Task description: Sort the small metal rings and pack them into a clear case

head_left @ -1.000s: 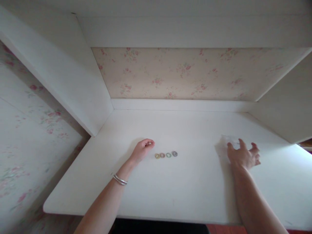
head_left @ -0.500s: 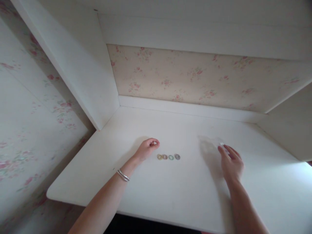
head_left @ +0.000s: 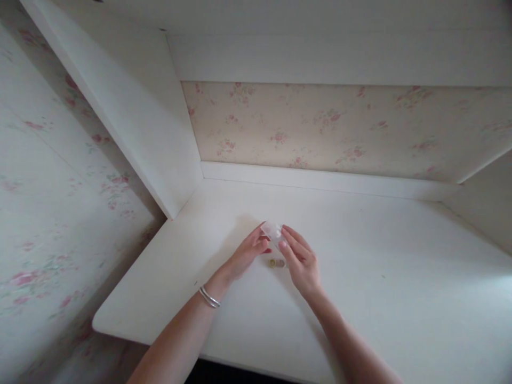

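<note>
Head view: both hands meet over the white tabletop, the left hand and right hand pinching a small clear bag between their fingertips. Directly below lie little coloured rings, mostly hidden; a slipping bag or brushing wrist could scatter them.

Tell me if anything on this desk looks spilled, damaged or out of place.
Nothing stands out. Both hands, left hand and right hand, hold a small clear bag above the small rings on the white desk.
</note>
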The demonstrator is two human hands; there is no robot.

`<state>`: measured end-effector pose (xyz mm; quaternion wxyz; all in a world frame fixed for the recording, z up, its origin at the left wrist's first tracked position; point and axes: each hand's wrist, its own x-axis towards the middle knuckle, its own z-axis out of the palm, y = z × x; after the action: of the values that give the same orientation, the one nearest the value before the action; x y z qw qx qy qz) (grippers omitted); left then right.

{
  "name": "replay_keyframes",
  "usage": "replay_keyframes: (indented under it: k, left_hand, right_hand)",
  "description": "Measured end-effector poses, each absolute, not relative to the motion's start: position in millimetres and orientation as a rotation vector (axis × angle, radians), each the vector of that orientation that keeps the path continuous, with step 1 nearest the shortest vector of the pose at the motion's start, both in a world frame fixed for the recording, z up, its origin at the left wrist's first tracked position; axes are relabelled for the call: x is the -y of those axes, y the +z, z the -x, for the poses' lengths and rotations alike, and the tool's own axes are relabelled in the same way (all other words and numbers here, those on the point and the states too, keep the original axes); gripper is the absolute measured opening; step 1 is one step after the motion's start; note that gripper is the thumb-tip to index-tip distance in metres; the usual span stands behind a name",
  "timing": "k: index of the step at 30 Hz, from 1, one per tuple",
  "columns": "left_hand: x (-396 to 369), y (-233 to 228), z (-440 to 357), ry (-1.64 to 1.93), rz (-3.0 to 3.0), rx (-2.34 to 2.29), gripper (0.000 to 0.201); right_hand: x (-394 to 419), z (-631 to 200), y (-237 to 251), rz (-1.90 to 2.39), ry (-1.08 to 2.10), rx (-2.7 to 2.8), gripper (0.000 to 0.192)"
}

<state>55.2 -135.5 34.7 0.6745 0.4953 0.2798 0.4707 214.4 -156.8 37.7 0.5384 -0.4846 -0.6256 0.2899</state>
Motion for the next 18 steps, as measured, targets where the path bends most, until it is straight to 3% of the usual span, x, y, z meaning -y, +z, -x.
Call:
replay_keyframes:
  k: [10, 18]
  left_hand:
    - [146, 36, -67, 1.087, -1.04, -0.744, 0.061]
    - [145, 36, -71, 1.061, -1.028, -0.753, 0.045]
  right_hand:
    - [173, -225, 27, 1.072, 0.757, 1.654, 0.037]
    - [173, -228, 26, 1.091, 0.703, 1.641, 0.034]
